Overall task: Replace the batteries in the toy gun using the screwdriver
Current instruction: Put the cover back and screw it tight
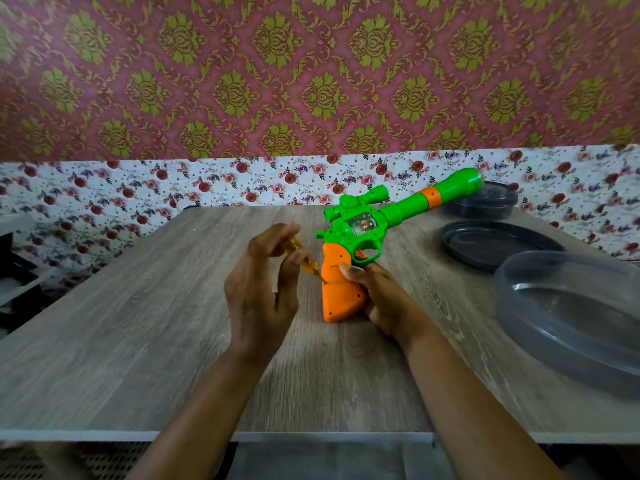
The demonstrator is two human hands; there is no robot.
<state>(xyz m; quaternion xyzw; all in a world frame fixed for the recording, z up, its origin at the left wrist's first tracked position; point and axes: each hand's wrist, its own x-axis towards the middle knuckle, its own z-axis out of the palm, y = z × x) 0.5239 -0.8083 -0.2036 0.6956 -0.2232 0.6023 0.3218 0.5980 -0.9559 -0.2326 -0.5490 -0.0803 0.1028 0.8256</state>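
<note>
A green toy gun (367, 220) with an orange grip stands butt-down on the wooden table (138, 341), its barrel pointing up and to the right. My right hand (384, 299) holds the orange grip from the right side, thumb on its face. My left hand (263, 289) pinches a small screwdriver (306, 263) with a clear yellow handle between fingers and thumb. Its tip touches the left edge of the grip. The rest of the handle is hidden behind my fingers.
A dark round lid (491, 244) lies at the right of the table. A dark round container (485, 202) stands behind it. A clear grey plastic container (575, 320) sits at the near right. A black crate (14, 282) is off the table's left edge.
</note>
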